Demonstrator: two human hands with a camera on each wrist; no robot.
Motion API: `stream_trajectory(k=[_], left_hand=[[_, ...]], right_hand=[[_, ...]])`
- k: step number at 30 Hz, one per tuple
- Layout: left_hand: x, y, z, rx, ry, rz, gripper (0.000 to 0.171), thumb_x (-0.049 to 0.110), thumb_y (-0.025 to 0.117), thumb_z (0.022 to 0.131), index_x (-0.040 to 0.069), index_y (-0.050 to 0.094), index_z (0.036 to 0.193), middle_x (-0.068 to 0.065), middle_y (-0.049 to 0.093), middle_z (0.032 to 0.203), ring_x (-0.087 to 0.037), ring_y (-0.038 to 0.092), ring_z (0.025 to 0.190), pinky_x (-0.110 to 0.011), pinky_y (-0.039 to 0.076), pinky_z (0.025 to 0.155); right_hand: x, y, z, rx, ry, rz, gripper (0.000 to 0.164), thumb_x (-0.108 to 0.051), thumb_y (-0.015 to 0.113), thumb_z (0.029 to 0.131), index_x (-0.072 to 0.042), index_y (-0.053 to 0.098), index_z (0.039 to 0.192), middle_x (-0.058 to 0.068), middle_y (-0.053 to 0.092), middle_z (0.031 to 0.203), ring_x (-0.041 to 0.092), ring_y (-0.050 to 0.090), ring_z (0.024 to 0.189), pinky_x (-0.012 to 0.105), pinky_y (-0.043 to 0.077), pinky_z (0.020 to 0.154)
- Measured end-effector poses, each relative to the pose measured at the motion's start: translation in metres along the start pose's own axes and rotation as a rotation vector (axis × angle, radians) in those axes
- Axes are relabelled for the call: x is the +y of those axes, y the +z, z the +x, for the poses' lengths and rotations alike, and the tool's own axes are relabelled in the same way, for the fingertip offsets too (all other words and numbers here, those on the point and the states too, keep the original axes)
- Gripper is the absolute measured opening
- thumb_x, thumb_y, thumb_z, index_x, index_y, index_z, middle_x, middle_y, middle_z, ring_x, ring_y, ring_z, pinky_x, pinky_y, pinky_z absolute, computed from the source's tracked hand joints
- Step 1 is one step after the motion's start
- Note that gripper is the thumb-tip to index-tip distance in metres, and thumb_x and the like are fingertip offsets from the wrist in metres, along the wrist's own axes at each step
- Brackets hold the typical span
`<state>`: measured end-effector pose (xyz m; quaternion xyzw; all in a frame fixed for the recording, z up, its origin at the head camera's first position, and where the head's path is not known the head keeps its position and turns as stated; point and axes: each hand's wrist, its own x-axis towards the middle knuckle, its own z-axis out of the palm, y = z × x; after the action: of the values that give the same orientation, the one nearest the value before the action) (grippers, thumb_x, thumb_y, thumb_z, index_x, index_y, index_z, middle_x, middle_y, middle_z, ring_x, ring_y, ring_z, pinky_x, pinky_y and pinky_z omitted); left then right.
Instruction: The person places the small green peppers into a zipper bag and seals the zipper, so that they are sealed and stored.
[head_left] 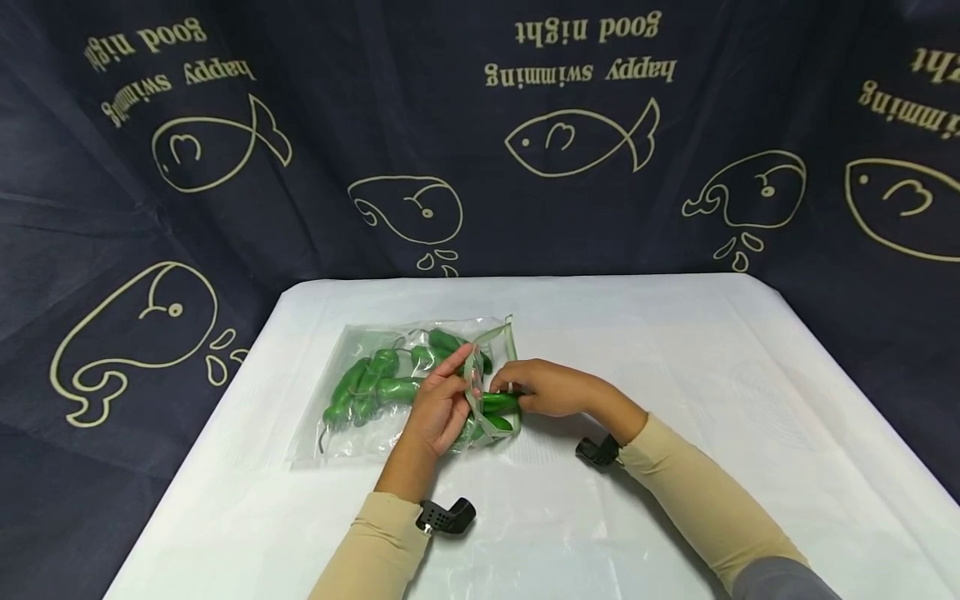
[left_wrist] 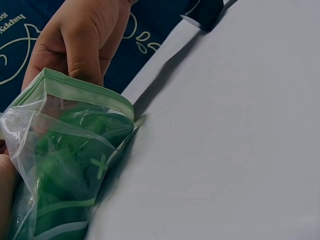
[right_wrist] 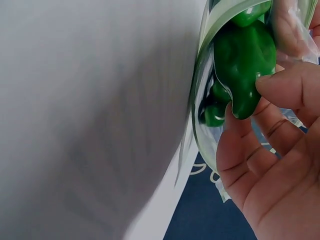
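A clear zip bag (head_left: 307, 442) with a pale green rim lies on its side, several green peppers (head_left: 367, 383) inside it. My left hand (head_left: 435, 408) is at the bag's mouth, holding its upper edge up between thumb and fingers; only a sliver of this hand shows at the left of the left wrist view. At the opening, my right hand (head_left: 551, 387) pinches a glossy green pepper (right_wrist: 245, 65) by its tapered end. Most of that pepper is inside the bag mouth, with other peppers behind it. In the left wrist view the bag's rim (left_wrist: 85, 90) partly hides the right fingers.
A white cloth (head_left: 675, 350) covers the table. Behind it hangs a dark blue curtain (head_left: 465, 100) with fish and whale drawings. Black wrist cameras (head_left: 448, 517) are strapped at both sleeves.
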<state>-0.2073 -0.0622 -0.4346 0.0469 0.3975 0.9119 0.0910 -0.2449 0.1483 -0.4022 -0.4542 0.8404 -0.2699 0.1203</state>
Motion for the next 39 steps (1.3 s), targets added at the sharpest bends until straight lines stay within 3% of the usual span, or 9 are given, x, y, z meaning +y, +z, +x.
stream_trajectory(k=[13, 22, 30, 39], left_hand=[[0.001, 0.000, 0.000, -0.021, 0.004, 0.002, 0.062, -0.016, 0.034, 0.090, -0.006, 0.033, 0.150, -0.013, 0.034, 0.153, -0.011, 0.050, 0.095, -0.019, 0.045, 0.072], [-0.001, -0.005, -0.001, -0.104, 0.056, -0.011, 0.057, -0.013, 0.040, 0.089, -0.002, 0.047, 0.144, -0.008, 0.043, 0.144, -0.012, 0.050, 0.097, -0.019, 0.046, 0.076], [0.000, -0.001, 0.001, -0.028, 0.019, -0.005, 0.060, -0.016, 0.035, 0.089, -0.006, 0.037, 0.148, -0.009, 0.042, 0.144, -0.013, 0.050, 0.095, -0.020, 0.045, 0.072], [0.000, -0.001, 0.001, -0.015, 0.008, -0.012, 0.059, -0.016, 0.035, 0.091, -0.006, 0.037, 0.148, -0.010, 0.043, 0.145, -0.013, 0.051, 0.096, -0.019, 0.045, 0.072]], right_hand=[[-0.003, 0.000, 0.004, -0.012, 0.009, 0.049, 0.041, 0.008, 0.057, 0.087, -0.012, 0.066, 0.121, 0.000, 0.063, 0.107, 0.014, 0.053, 0.085, 0.033, 0.047, 0.076], [-0.001, 0.001, 0.006, -0.022, 0.014, 0.053, 0.043, 0.008, 0.056, 0.087, -0.013, 0.066, 0.124, -0.002, 0.063, 0.111, 0.014, 0.056, 0.088, 0.031, 0.049, 0.077], [0.001, 0.003, 0.009, -0.020, 0.028, 0.046, 0.039, 0.005, 0.060, 0.088, -0.013, 0.066, 0.122, -0.002, 0.063, 0.109, 0.013, 0.058, 0.091, 0.031, 0.050, 0.079], [-0.004, 0.002, 0.011, -0.010, 0.025, 0.021, 0.034, 0.004, 0.062, 0.088, -0.010, 0.068, 0.119, 0.001, 0.064, 0.108, 0.015, 0.060, 0.095, 0.031, 0.051, 0.082]])
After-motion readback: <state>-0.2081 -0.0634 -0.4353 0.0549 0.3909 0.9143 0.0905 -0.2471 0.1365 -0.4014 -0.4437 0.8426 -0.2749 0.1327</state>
